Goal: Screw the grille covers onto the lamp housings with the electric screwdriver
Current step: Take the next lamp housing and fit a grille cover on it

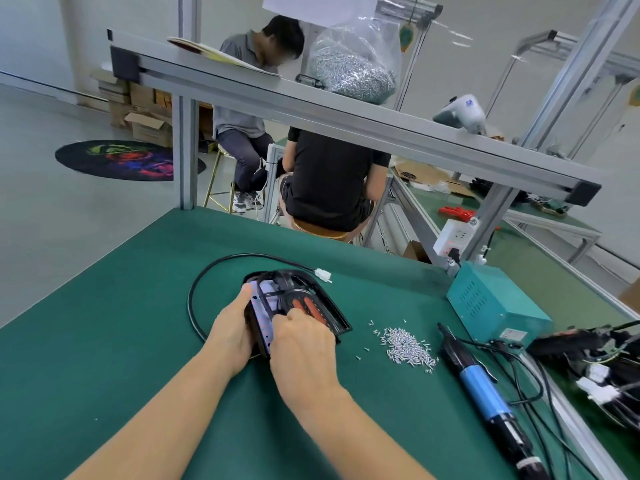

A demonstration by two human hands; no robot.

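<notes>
Two hands: both on one lamp housing (298, 306), head view only.
Lamp housing: lies flat on the green tabletop (104, 341), just ahead of the person, its black cable (194, 289) looping round the left side to a white plug (322, 274).
Grille cover: black grille cover (277, 289) sits on top of the housing; whether it is fully seated I cannot tell.
Left hand (232, 327): fingers curled round the near-left edge of the housing, thumb along its side, bracing it.
Right hand (304, 355): over the near end of the housing, fingertips curled down onto the cover; cannot tell whether they pinch a screw.
Screws: loose pile of screws (408, 348) to the right of the housing, near the right hand.
Screwdriver: electric screwdriver (481, 386) lies untouched further right, beyond the screws, long axis running away from the person, tip at the far end.
Key relation: screwdriver is on the right-hand side and well apart from the left hand, so my judgement is that the right hand fetches it while the left holds the housing.
Stage: judged early; no driving begun on this unit.
</notes>
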